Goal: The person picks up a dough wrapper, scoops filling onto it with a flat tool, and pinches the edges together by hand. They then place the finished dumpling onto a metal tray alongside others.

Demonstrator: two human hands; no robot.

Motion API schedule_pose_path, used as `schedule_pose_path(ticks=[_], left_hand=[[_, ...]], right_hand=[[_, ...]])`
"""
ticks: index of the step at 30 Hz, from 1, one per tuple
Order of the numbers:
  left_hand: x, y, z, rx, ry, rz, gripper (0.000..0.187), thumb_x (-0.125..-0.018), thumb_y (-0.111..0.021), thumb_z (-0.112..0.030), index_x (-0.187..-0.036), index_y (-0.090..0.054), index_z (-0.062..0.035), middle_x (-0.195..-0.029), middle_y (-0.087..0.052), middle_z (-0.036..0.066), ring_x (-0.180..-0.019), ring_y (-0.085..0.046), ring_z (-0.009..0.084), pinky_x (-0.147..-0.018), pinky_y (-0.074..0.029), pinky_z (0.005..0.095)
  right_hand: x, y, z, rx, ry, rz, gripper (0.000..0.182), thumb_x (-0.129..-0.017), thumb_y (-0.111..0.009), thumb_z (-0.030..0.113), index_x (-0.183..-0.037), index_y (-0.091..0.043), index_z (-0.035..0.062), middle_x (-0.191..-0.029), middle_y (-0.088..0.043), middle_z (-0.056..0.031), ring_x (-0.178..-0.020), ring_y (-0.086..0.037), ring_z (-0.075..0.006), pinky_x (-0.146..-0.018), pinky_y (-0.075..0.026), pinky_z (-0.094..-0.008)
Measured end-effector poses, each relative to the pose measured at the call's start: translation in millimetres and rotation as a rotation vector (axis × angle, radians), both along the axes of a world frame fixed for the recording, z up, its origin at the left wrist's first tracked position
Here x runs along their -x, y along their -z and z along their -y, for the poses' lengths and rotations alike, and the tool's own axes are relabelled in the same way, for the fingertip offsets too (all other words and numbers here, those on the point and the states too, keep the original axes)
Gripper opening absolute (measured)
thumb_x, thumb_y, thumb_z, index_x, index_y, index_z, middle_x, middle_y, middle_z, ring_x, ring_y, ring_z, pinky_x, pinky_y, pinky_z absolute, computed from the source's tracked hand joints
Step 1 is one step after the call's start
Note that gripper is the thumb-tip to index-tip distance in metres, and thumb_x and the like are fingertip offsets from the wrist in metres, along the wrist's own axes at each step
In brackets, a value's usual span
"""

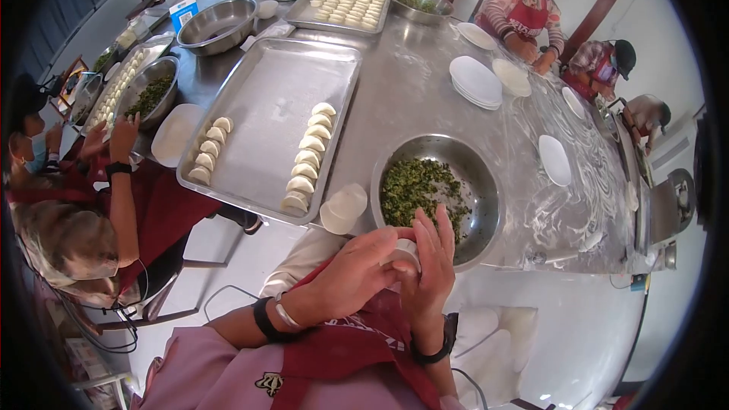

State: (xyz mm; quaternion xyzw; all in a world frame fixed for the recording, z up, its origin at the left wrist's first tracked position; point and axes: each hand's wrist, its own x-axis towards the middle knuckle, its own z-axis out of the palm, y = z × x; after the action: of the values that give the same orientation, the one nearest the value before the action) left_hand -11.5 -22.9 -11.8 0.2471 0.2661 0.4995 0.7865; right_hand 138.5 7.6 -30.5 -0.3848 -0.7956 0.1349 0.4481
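Between my two hands, just over the near rim of the steel bowl, is a pale dumpling (405,252), largely covered by my fingers. My left hand (353,269) closes on it from the left, thumb and fingers pressed to the dough. From the other side my right hand (427,269) cups it, thumb pressed in and the longer fingers pointing up. Chopped green filling (418,190) lies in the steel bowl (486,212) beyond them. A stack of round dough wrappers (345,205) sits left of the bowl. Two rows of finished dumplings (307,158) rest on a metal tray (258,118).
A full dumpling tray (372,26) and a steel bowl (216,26) stand farther back. White oval plates (475,82) lie on the floury steel table (425,68). A co-worker (83,212) sits close on my left; other people work along the far side.
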Motion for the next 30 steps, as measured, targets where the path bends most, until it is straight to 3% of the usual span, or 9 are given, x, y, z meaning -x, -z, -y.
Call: schedule_pose_path(ticks=[1, 4, 5, 10, 14, 16, 19, 24, 30], left_hand=[[-3.1, -1.1, -0.3, -0.016, -0.032, -0.1, 0.042, -0.11, -0.035, -0.028, -0.142, -0.041, -0.0012, -0.116, -0.06, 0.007, -0.099, -0.061, 0.015, -0.096, -0.05, 0.0344], [-4.4, 12.8, -3.9, 0.08, -0.027, 0.198, 0.043, -0.109, -0.04, -0.025, -0.144, -0.038, -0.0001, -0.115, -0.06, 0.007, -0.1, -0.061, 0.015, -0.094, -0.05, 0.0329], [0.8, 29.2, -7.5, 0.046, 0.041, 0.337, 0.046, -0.108, -0.045, -0.022, -0.146, -0.035, 0.0013, -0.119, -0.059, 0.008, -0.101, -0.061, 0.0162, -0.093, -0.051, 0.0337], [37.2, -16.3, -34.9, -0.004, -0.024, -0.192, 0.042, -0.102, -0.052, -0.008, -0.141, -0.042, 0.0032, -0.119, -0.059, 0.01, -0.107, -0.063, 0.0191, -0.098, -0.052, 0.0342], [97.9, 5.1, -94.4, -0.187, -0.133, -0.466, 0.04, -0.096, -0.059, -0.002, -0.135, -0.051, 0.0036, -0.113, -0.064, 0.01, -0.104, -0.067, 0.0193, -0.094, -0.056, 0.032], [130.2, 7.8, -129.2, -0.27, -0.248, -0.594, 0.039, -0.093, -0.063, -0.002, -0.13, -0.056, 0.002, -0.102, -0.067, 0.008, -0.103, -0.067, 0.0183, -0.094, -0.056, 0.0318], [176.1, 34.0, -191.4, -0.297, -0.403, -0.884, 0.036, -0.089, -0.064, 0.0, -0.125, -0.063, 0.0017, -0.095, -0.066, 0.004, -0.088, -0.063, 0.0127, -0.08, -0.054, 0.0263], [210.6, 70.6, -257.9, -0.327, -0.515, -1.237, 0.032, -0.085, -0.063, 0.002, -0.116, -0.072, 0.0, -0.087, -0.063, 0.0, -0.071, -0.052, 0.0085, -0.065, -0.048, 0.0237], [222.6, 131.3, -305.0, -0.339, -0.489, -1.464, 0.034, -0.081, -0.06, 0.004, -0.111, -0.074, -0.0042, -0.097, -0.074, 0.011, -0.086, -0.068, 0.0184, -0.079, -0.054, 0.0296]], right_hand=[[-0.8, 2.8, -0.4, -0.036, 0.016, 0.06, 0.045, -0.099, -0.057, 0.03, -0.132, -0.054, -0.0002, -0.136, -0.058, -0.0217, -0.134, -0.047, -0.0468, -0.109, -0.035, -0.0589], [7.9, 7.2, 0.2, -0.041, 0.102, 0.184, 0.057, -0.102, -0.047, 0.046, -0.128, -0.055, -0.0047, -0.134, -0.059, -0.023, -0.134, -0.046, -0.0482, -0.108, -0.039, -0.0536], [7.2, 3.6, 0.9, -0.024, 0.071, 0.176, 0.047, -0.101, -0.053, 0.032, -0.131, -0.051, -0.0047, -0.135, -0.057, -0.0227, -0.133, -0.046, -0.0482, -0.106, -0.039, -0.058], [-10.2, -13.5, 5.0, 0.035, 0.101, 0.01, 0.046, -0.102, -0.05, 0.031, -0.129, -0.054, -0.0059, -0.13, -0.061, -0.0238, -0.127, -0.052, -0.0476, -0.105, -0.043, -0.0532], [-34.0, -14.5, 9.8, 0.161, 0.216, -0.148, 0.042, -0.103, -0.049, 0.027, -0.124, -0.06, -0.0072, -0.123, -0.065, -0.0244, -0.122, -0.059, -0.0441, -0.103, -0.045, -0.0509], [-42.8, -9.1, 10.8, 0.184, 0.27, -0.167, 0.038, -0.097, -0.047, 0.016, -0.121, -0.063, -0.0082, -0.122, -0.067, -0.0241, -0.12, -0.061, -0.0393, -0.103, -0.046, -0.0455], [-51.1, -2.6, 14.8, 0.251, 0.335, -0.201, 0.036, -0.087, -0.048, -0.001, -0.117, -0.066, -0.0085, -0.118, -0.069, -0.0227, -0.114, -0.066, -0.0324, -0.102, -0.048, -0.0398], [-52.9, -11.5, 14.2, 0.325, 0.347, -0.17, 0.026, -0.101, -0.056, 0.012, -0.115, -0.069, -0.005, -0.112, -0.072, -0.0171, -0.108, -0.068, -0.0289, -0.098, -0.05, -0.036], [-54.8, -5.2, 6.0, 0.394, 0.385, -0.135, 0.028, -0.101, -0.058, 0.017, -0.115, -0.07, -0.0042, -0.112, -0.072, -0.017, -0.107, -0.068, -0.0293, -0.096, -0.051, -0.0376]])
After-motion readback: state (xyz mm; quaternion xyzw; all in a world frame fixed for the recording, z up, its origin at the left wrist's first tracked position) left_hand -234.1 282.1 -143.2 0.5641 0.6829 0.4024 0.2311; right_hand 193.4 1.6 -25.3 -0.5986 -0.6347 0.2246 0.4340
